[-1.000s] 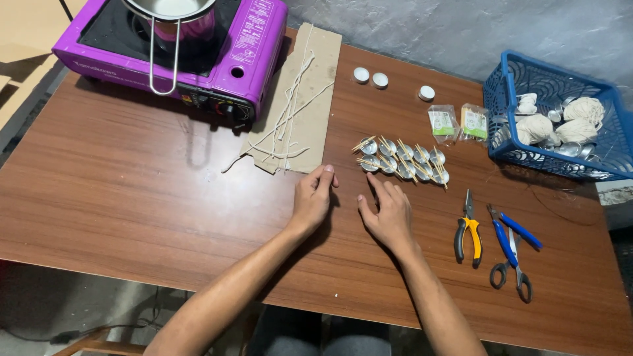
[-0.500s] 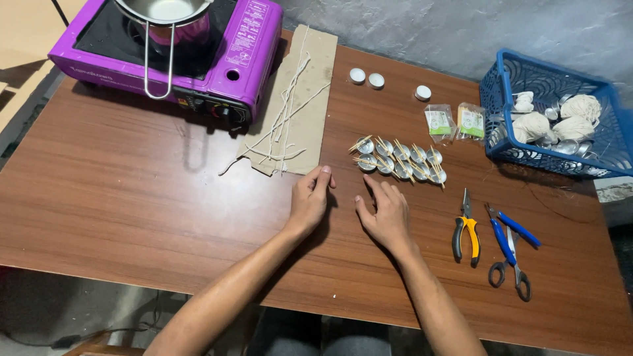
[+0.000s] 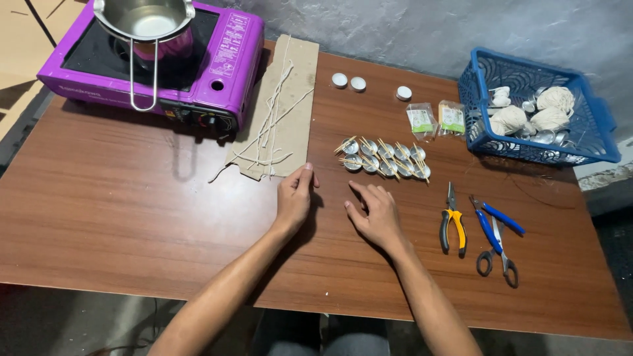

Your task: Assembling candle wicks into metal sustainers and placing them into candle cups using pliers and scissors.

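Resting open and empty on the table (image 3: 132, 211), left hand (image 3: 294, 198) and right hand (image 3: 374, 214) should reach gently toward the wick-fitted tealight cups (image 3: 384, 158) at 12 o'clock.

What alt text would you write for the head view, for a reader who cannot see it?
Two bare hands, left and right, rest flat on a brown table, holding nothing. Ahead lie small metal cups with sticks and a cardboard strip with wicks; pliers and scissors lie to the right, and a purple stove and blue basket stand behind.

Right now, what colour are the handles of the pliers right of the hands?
Yellow and black on the pliers, seen in the head view.
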